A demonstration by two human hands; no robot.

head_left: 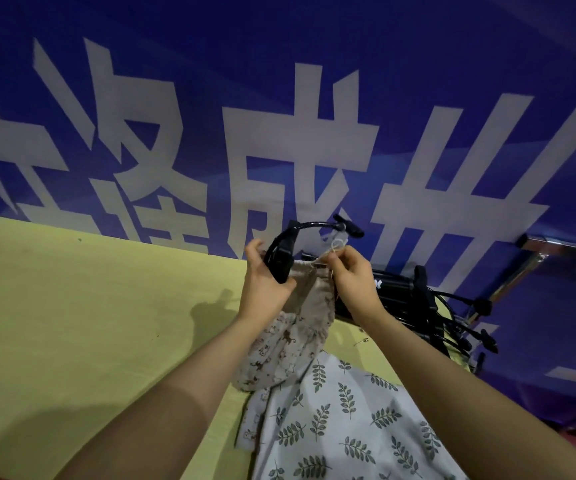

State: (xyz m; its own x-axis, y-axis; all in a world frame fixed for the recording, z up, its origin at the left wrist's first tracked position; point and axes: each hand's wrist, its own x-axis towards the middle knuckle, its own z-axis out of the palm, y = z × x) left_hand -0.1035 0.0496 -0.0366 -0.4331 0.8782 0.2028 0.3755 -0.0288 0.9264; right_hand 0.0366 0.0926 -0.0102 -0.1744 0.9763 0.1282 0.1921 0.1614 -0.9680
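Nearest to us, below both forearms, a pale leaf-print cloth bag (331,420) lies flat on the yellow-green table (89,306). Just above it, hanging down from our hands, is a small drawstring pouch (300,337) of soft cotton printed with little brown animals. Its body sags and wrinkles under its own weight.

Our left hand (265,289) is curled round the thick black end of a headset (281,266), right at the mouth of the pouch. The thin headband arcs up and away beyond the fingers towards our right hand. Our right hand (352,275), just beside the left, has its thumb and fingertips pinched together on the white drawstring (336,245), which loops up above the knuckles.

We judge the headset light but rigid, with a springy band and a slim boom that could bend or snag. It is best held by the solid end piece, as the left hand does. The pouch is limp and gives no support, so it has to be held open at the gathered hem. The cord is thin and slippery and calls for a fingertip pinch close to the hem.

Beyond the right hand, a heap of similar black headsets (452,317) lies tangled beside a black case (394,285). Behind everything hangs a blue banner (314,98) with large white characters.
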